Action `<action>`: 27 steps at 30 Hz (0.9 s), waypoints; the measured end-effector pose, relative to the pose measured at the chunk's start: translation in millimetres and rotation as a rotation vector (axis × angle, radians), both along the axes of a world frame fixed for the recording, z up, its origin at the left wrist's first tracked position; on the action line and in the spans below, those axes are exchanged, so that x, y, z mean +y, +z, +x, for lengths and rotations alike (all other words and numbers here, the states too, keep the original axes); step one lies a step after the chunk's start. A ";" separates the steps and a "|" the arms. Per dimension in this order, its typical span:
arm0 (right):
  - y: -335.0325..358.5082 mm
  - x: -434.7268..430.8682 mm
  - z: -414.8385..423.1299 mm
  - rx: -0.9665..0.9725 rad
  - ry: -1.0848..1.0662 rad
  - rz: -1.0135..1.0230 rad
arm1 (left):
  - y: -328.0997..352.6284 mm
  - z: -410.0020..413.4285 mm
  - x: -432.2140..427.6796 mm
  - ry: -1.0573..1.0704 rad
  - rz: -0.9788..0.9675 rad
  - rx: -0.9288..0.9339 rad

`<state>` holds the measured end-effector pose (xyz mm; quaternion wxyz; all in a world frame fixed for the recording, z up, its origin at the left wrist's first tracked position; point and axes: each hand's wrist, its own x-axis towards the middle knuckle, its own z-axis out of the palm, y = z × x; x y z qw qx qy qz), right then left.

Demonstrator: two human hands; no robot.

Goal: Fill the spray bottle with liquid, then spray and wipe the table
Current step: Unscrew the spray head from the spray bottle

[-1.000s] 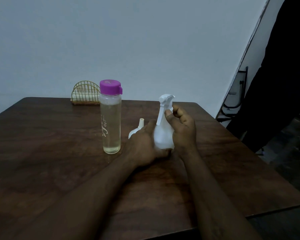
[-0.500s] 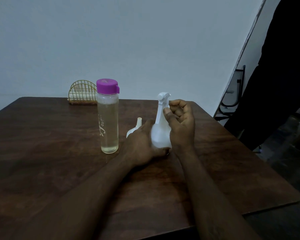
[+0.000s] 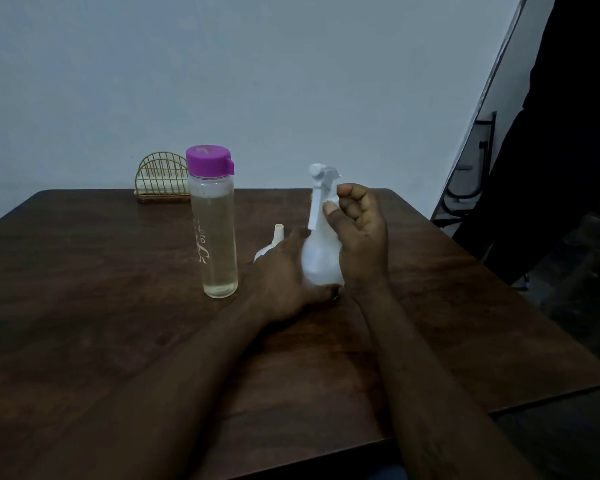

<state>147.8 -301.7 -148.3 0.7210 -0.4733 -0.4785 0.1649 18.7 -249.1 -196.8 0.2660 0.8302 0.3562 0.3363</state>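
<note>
our right hand point(image 3: 361, 237) re-pinches the spray bottle point(image 3: 321, 263) at its neck, our left hand point(image 3: 284, 278) still gripping the body, so we judge the unscrewing goes on, refill bottle point(image 3: 219, 237) at 9 o'clock

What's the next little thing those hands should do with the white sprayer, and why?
Probably twist the spray head off. The left hand holds the spray bottle on the table, the right hand pinches its neck, and the head is still on, so nothing can be poured in yet.
</note>
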 end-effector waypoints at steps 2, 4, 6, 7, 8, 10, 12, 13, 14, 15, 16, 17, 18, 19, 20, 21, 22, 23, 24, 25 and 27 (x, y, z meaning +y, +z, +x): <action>0.8 -0.7 -1.8 -0.046 -0.039 -0.006 | -0.8 0.7 2.0 -0.025 -0.047 -0.003; -0.7 1.3 -0.8 -0.081 -0.051 -0.010 | -0.5 -0.3 1.5 -0.036 -0.095 -0.024; -1.2 2.6 0.4 -0.089 -0.071 -0.014 | 0.6 -2.8 0.2 -0.031 -0.046 -0.014; -0.9 2.5 0.5 -0.077 -0.071 -0.011 | 1.7 -4.0 -0.3 -0.026 -0.018 0.001; 0.0 2.2 0.8 -0.054 -0.065 -0.009 | 3.1 -5.2 -0.8 -0.014 0.006 0.019; 2.4 1.2 1.7 0.019 -0.043 -0.004 | 5.6 -7.6 -2.2 0.010 0.049 0.050; 4.8 0.4 3.1 0.093 -0.009 0.037 | 7.6 -8.6 -3.5 0.011 0.069 0.081; 6.2 0.1 3.2 0.129 0.010 0.065 | 8.2 -8.6 -3.7 0.009 0.076 0.093; 7.8 -0.4 3.0 0.164 0.031 0.090 | 8.4 -8.7 -4.0 0.009 0.083 0.101; 9.9 -1.2 2.2 0.193 0.046 0.107 | 8.6 -8.6 -4.5 0.010 0.087 0.108; 12.7 -1.6 1.7 0.217 0.058 0.117 | 8.8 -8.4 -4.3 0.012 0.085 0.113; 16.3 -1.9 1.5 0.235 0.068 0.127 | 8.5 -8.2 -3.6 0.012 0.079 0.113; 20.7 -1.7 1.9 0.242 0.078 0.139 | 7.9 -7.9 -2.8 0.009 0.072 0.111; 26.3 -1.2 3.3 0.233 0.088 0.154 | 7.2 -7.8 -2.0 0.010 0.068 0.109; 33.3 -0.5 4.8 0.212 0.096 0.175 | 6.7 -7.7 -1.5 0.016 0.069 0.110; 41.9 -0.5 5.5 0.184 0.095 0.189 | 6.4 -7.6 -1.4 0.024 0.071 0.110; 50.7 -0.4 6.3 0.146 0.089 0.198 | 6.2 -7.6 -1.4 0.031 0.070 0.110; 58.9 0.2 7.4 0.097 0.085 0.205 | 5.9 -7.5 -1.7 0.038 0.069 0.110; 66.3 0.8 8.6 0.054 0.091 0.212 | 5.6 -7.6 -2.0 0.041 0.070 0.111; 73.1 1.7 10.1 0.029 0.107 0.218 | 5.4 -7.8 -2.4 0.041 0.073 0.111; 82.6 3.6 11.5 0.025 0.143 0.225 | 5.4 -8.0 -2.6 0.040 0.077 0.117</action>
